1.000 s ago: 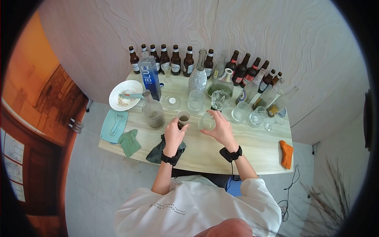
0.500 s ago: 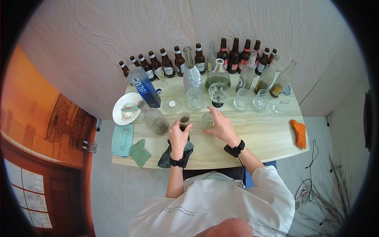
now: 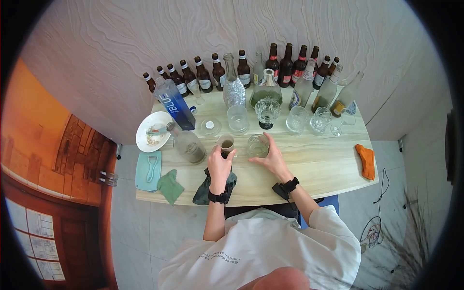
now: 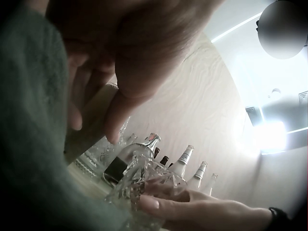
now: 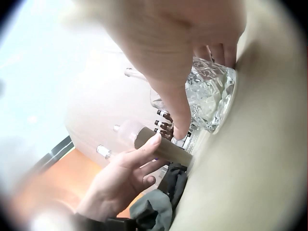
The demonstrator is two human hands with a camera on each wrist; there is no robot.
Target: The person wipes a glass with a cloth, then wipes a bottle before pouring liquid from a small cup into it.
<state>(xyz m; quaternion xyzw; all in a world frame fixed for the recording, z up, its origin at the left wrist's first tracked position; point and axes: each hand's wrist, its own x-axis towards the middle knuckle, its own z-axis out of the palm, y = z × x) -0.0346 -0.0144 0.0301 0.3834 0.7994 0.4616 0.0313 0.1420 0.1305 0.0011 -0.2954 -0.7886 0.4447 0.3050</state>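
In the head view my left hand (image 3: 220, 164) grips a grey-brown cup (image 3: 225, 142) near the middle of the table, fingers and thumb on either side of it. The right wrist view shows this tall, straight cup (image 5: 166, 150) standing on the tabletop. To its right, my right hand (image 3: 273, 161) holds a clear cut-glass tumbler (image 3: 258, 145), thumb on the near side and fingers around the far side. The tumbler (image 5: 209, 98) rests base-down on the table in the right wrist view. A cloudy bottle (image 3: 190, 147) leans in view just left of the cup.
Behind stand a clear glass goblet (image 3: 267, 112), several tumblers, a blue bottle (image 3: 177, 107) and a row of brown bottles (image 3: 203, 76). At left are a white bowl (image 3: 145, 129), a peeler (image 3: 152, 166) on a board and a green cloth (image 3: 170, 186). An orange cloth (image 3: 365, 162) lies right.
The head view has shifted. My right hand and the tumbler have moved slightly right, away from the cup. My left hand stays on the cup.
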